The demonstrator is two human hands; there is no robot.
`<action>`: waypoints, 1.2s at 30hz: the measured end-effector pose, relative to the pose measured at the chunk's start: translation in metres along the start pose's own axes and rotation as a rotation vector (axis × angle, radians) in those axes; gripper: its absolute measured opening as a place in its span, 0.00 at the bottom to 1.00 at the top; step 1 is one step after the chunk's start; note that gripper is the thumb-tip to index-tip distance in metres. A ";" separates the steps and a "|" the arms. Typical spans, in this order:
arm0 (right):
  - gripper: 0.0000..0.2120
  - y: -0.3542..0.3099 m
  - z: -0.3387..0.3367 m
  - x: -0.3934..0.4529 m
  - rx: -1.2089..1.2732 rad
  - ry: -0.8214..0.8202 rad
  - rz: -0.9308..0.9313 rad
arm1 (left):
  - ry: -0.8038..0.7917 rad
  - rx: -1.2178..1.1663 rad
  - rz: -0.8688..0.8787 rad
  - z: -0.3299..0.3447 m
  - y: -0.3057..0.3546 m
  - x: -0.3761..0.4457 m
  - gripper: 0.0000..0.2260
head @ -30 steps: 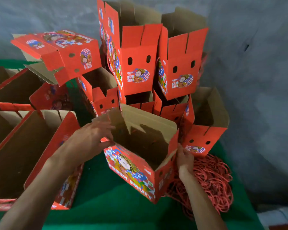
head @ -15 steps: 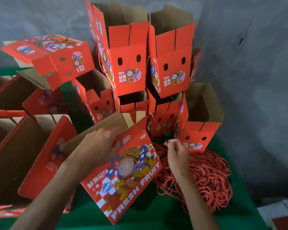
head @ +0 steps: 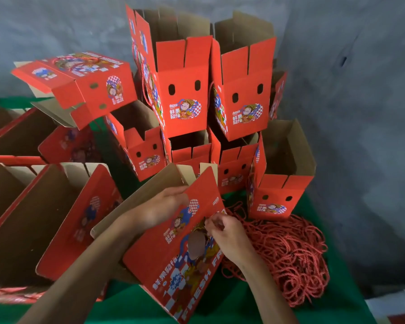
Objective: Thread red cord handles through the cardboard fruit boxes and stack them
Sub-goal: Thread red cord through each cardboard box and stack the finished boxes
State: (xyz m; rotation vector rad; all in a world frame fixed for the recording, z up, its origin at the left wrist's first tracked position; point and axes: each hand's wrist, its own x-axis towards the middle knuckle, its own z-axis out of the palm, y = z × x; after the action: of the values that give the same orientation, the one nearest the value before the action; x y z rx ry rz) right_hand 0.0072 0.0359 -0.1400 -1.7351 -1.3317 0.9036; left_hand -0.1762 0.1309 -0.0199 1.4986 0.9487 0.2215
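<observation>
Compared with half a second ago, the right hand (head: 227,235) has moved off the heap of red cord (head: 288,249) and now sits on the printed face of the tilted box (head: 173,253), fingers curled in a pinch at its middle; whether a cord end is between them cannot be told. The left hand (head: 159,206) still grips the box's upper left edge, fingers curled over the rim. The box lies low at centre over the green desk (head: 232,307), printed face up, its long axis running from near right to far left, open flaps pointing away toward the stack of boxes (head: 208,90). The cord heap lies just right of it.
</observation>
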 end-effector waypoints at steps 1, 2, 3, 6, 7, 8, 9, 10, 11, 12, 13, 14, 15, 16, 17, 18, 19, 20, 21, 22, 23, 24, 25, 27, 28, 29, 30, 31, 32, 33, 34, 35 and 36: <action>0.14 0.001 -0.005 0.000 0.005 -0.029 0.017 | -0.002 -0.027 -0.023 0.001 0.000 0.003 0.17; 0.15 0.001 -0.010 0.002 0.005 -0.064 0.032 | -0.014 -0.045 -0.035 0.002 0.000 0.006 0.17; 0.15 0.000 -0.016 0.004 -0.006 -0.102 0.040 | -0.039 -0.068 -0.048 0.002 -0.001 0.008 0.15; 0.14 -0.006 -0.029 0.012 -0.016 -0.178 0.065 | -0.120 -0.165 -0.118 0.006 -0.003 0.008 0.18; 0.14 -0.007 -0.032 0.014 0.012 -0.200 0.075 | -0.148 -0.182 -0.108 0.009 -0.004 0.008 0.22; 0.14 -0.007 -0.033 0.016 0.039 -0.223 0.075 | -0.167 -0.177 -0.082 0.014 -0.004 0.011 0.25; 0.13 -0.007 -0.034 0.018 0.047 -0.243 0.069 | -0.161 -0.158 -0.055 0.018 -0.004 0.013 0.25; 0.13 -0.006 -0.034 0.018 0.037 -0.252 0.067 | -0.131 -0.109 -0.038 0.022 -0.004 0.016 0.23; 0.13 -0.004 -0.033 0.018 0.033 -0.249 0.071 | -0.097 -0.058 -0.032 0.024 -0.005 0.019 0.18; 0.13 -0.002 -0.030 0.017 0.052 -0.233 0.072 | -0.080 -0.009 -0.028 0.024 -0.006 0.022 0.13; 0.13 -0.001 -0.026 0.014 0.087 -0.208 0.061 | -0.082 0.044 -0.019 0.025 -0.008 0.025 0.10; 0.12 0.000 -0.020 0.012 0.122 -0.178 0.049 | -0.088 0.119 -0.014 0.025 -0.010 0.030 0.09; 0.12 0.001 -0.013 0.010 0.142 -0.143 0.043 | -0.082 0.204 -0.012 0.026 -0.011 0.034 0.09; 0.12 0.001 -0.006 0.008 0.149 -0.097 0.041 | -0.061 0.283 -0.013 0.028 -0.014 0.037 0.09; 0.13 0.001 0.001 0.007 0.146 -0.046 0.036 | -0.043 0.340 -0.014 0.030 -0.015 0.040 0.09; 0.15 0.000 0.008 0.006 0.136 0.002 0.023 | -0.036 0.374 -0.012 0.031 -0.018 0.043 0.09; 0.16 -0.001 0.013 0.005 0.130 0.044 -0.003 | -0.032 0.388 -0.009 0.032 -0.020 0.045 0.09; 0.16 -0.003 0.017 0.005 0.140 0.074 -0.026 | -0.022 0.389 -0.011 0.032 -0.020 0.045 0.09; 0.17 -0.005 0.021 0.005 0.170 0.087 -0.044 | -0.007 0.381 -0.016 0.031 -0.021 0.044 0.10; 0.17 -0.007 0.024 0.006 0.209 0.086 -0.050 | 0.002 0.369 -0.022 0.030 -0.021 0.045 0.11; 0.17 -0.008 0.026 0.006 0.242 0.081 -0.049 | 0.014 0.359 -0.035 0.029 -0.023 0.047 0.12; 0.16 -0.009 0.028 0.007 0.262 0.068 -0.046 | 0.028 0.355 -0.068 0.028 -0.024 0.048 0.12; 0.15 -0.008 0.031 0.009 0.275 0.048 -0.039 | 0.047 0.375 -0.109 0.028 -0.028 0.049 0.10; 0.14 -0.005 0.035 0.010 0.302 -0.016 -0.011 | 0.092 0.442 -0.174 0.029 -0.039 0.050 0.10; 0.18 0.000 0.038 0.011 0.319 -0.045 -0.010 | 0.120 0.448 -0.192 0.029 -0.046 0.051 0.10; 0.19 0.006 0.039 0.011 0.338 -0.072 0.007 | 0.146 0.438 -0.217 0.029 -0.051 0.051 0.09; 0.15 0.009 0.039 0.012 0.332 -0.089 0.038 | 0.163 0.410 -0.242 0.029 -0.054 0.052 0.09; 0.10 0.014 0.038 0.013 0.292 -0.093 0.064 | 0.156 0.375 -0.262 0.028 -0.058 0.053 0.10; 0.08 0.020 0.035 0.013 0.228 -0.063 0.070 | 0.144 0.340 -0.266 0.026 -0.060 0.054 0.10; 0.08 0.027 0.032 0.014 0.190 -0.002 0.070 | 0.153 0.311 -0.266 0.023 -0.061 0.055 0.10; 0.09 0.033 0.028 0.013 0.195 0.101 0.088 | 0.176 0.263 -0.276 0.021 -0.062 0.056 0.10; 0.10 0.039 0.024 0.012 0.239 0.226 0.113 | 0.195 0.187 -0.293 0.019 -0.063 0.056 0.10; 0.09 0.043 0.017 0.012 0.289 0.333 0.142 | 0.199 0.124 -0.310 0.020 -0.064 0.056 0.09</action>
State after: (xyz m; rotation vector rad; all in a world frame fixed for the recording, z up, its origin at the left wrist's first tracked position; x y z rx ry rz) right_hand 0.0135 0.0423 -0.1865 -1.6776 -0.8282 0.7973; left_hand -0.1546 0.1449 -0.1031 1.4365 1.3603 0.0890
